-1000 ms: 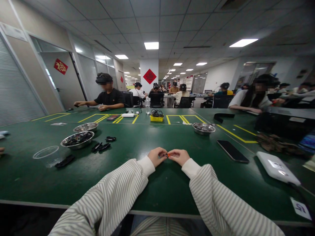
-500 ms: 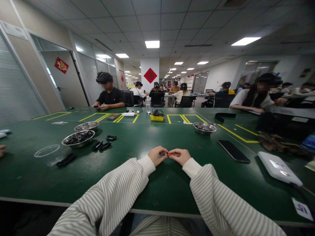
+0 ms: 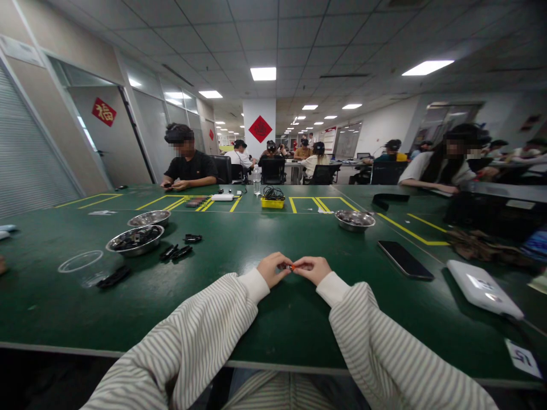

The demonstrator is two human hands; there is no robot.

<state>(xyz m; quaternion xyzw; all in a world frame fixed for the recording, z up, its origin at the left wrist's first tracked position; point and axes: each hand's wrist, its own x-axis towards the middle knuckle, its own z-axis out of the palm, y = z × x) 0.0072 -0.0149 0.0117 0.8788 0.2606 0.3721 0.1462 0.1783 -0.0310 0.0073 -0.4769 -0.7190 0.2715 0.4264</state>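
Close together above the green table, my left hand and my right hand meet fingertip to fingertip. Between them is a small orange and dark part, pinched from both sides. Its kind is too small to tell, and the fingers cover most of it. To the left lie several black plastic pieces, with one more black piece nearer the clear plastic cup. A steel bowl full of black parts stands behind the cup.
A second steel bowl stands behind the first, another bowl at the back right. A phone and a white device with a cable lie to the right. Farther back are a yellow box with cables and a bottle. Co-workers sit across.
The view has shifted very slightly. Both hands keep their pinch at nearly the same spot, and a bit more orange shows between the fingertips.
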